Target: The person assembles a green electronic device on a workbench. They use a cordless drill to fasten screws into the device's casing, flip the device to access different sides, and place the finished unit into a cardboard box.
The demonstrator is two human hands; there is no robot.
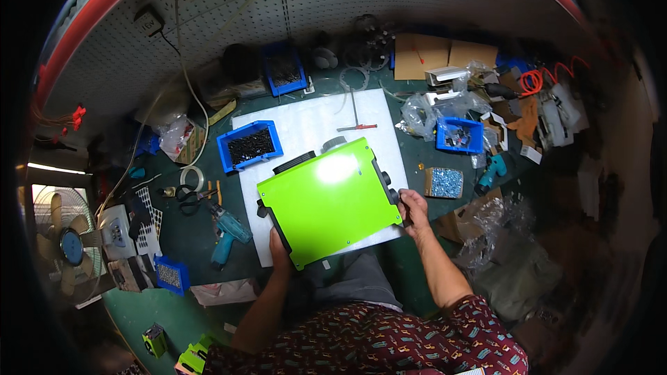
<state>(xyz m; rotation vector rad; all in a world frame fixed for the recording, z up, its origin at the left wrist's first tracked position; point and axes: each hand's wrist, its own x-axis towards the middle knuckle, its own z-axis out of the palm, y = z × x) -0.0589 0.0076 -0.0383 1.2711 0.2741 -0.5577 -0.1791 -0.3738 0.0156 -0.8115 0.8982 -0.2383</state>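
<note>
A green box [333, 201] lies over the near part of the white sheet [309, 117], between the person's right hand [415, 211], which clasps its right end, and left hand [279, 248], which, fingers mostly hidden, apparently grips its left.

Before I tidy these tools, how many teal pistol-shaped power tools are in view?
2: one teal pistol-shaped power tool lies left of the bright green boxy case; the other teal tool is to the case's right, beyond the right hand. More may be hidden.
</note>
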